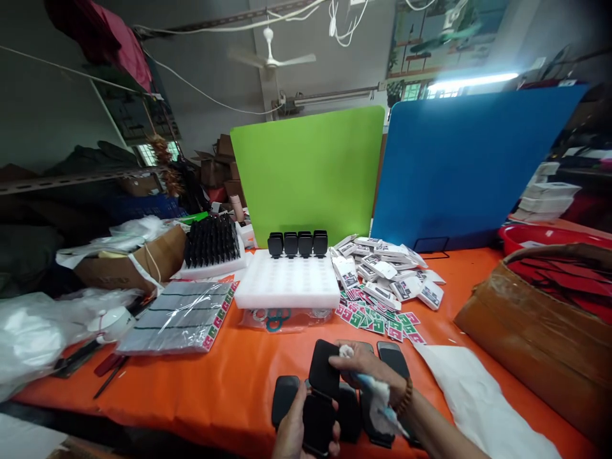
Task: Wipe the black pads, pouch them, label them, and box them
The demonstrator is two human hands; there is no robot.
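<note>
Covering the whole bench, an orange table covering [191, 389]. On it, mid-table, a white dimpled foam tray [287, 284], with four black square caps [297, 243] upright along its far edge. Left of that, a block of black spiky pieces [211, 241] and a clear-wrapped stack of grey sheets [179, 317]. Right of the tray, a heap of small white packets [382, 268] beside a scatter of pink and green printed slips [377, 315]. Further right, a brown cardboard box [530, 325]. Behind, side by side, a lime-green upright board [310, 172] and a blue upright board [459, 166]. Overhead, a white ceiling fan [271, 58] in a cluttered workshop.

Print on packets and slips too small to read.

At the near edge, a black rounded flat case [319, 398], upper part tilted up, among other flat black pieces [284, 395] lying on the covering. Grips its lower part with the left hand [296, 433], fingers curled closed around it. Bunches a white cloth [380, 398] in the right hand [366, 370], fingertips close together and pressing on the case's upper part.
</note>
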